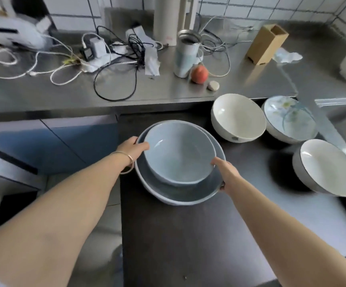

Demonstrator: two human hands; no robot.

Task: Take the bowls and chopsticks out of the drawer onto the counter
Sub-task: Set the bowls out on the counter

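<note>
- Left hand [133, 150] grips the left rim of the stacked blue bowls [178, 160].
- The stack sits over the open drawer [168, 235], between both hands; the table [147, 90] lies straight ahead beyond it.
- Right hand [228, 175] grips the right rim.
- Three more bowls [238, 118] wait in the drawer, further right.

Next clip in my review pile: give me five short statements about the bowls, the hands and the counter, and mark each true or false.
1. Both hands grip a stack of two blue bowls: left hand, right hand. True.
2. The peach lies inside the drawer. False: it sits on the counter beside a jar.
3. Three other bowls are in the drawer: a white bowl, a flowered bowl and a grey-rimmed bowl. True.
4. The left wrist wears a bracelet. True.
5. The counter holds no cables. False: tangled cables lie on it.
</note>
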